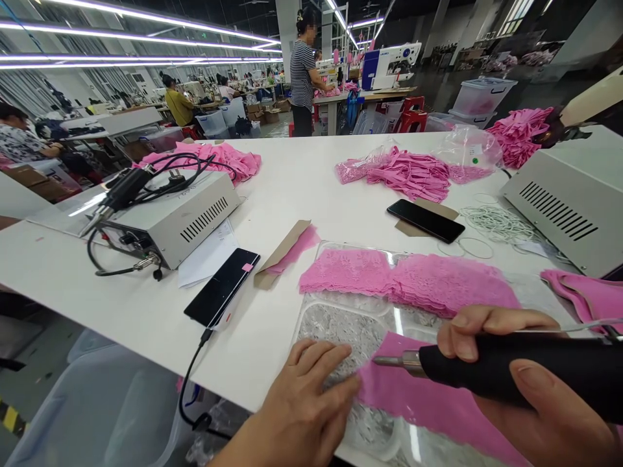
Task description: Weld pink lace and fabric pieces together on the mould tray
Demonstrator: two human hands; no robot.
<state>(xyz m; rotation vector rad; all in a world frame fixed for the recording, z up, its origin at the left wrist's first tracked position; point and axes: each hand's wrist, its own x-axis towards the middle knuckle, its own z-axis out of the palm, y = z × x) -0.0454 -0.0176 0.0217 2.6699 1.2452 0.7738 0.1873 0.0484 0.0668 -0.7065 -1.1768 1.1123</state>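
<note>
left hand: (302,402) lying flat, fingers stretched out and close together, fingertips pressing on the near left edge of the pink lace strip (418,395)
right hand: (549,421) wrapping around the black hand tool (511,370), fingers over the top, thumb along the near side, clamping firmly
tool tip: (394,360) metal, pointing left, sitting just over the strip right beside the left fingertips; contact hard to tell
pink lace strip: lying flat on the clear plate (335,318) at the near table edge, between both hands
lace stack: (413,279) pink, lying across the far side of the plate, apart from the strip
table: (302,181) white, carrying everything
near phone: (221,287) lying screen up left of the plate, cable hanging off the edge
far phone: (426,220) lying beyond the stack
grey box: (180,214) sitting at left with cables on top
second grey box: (569,194) sitting at right
standing person: (302,78) in a striped top, working at a far table
</note>
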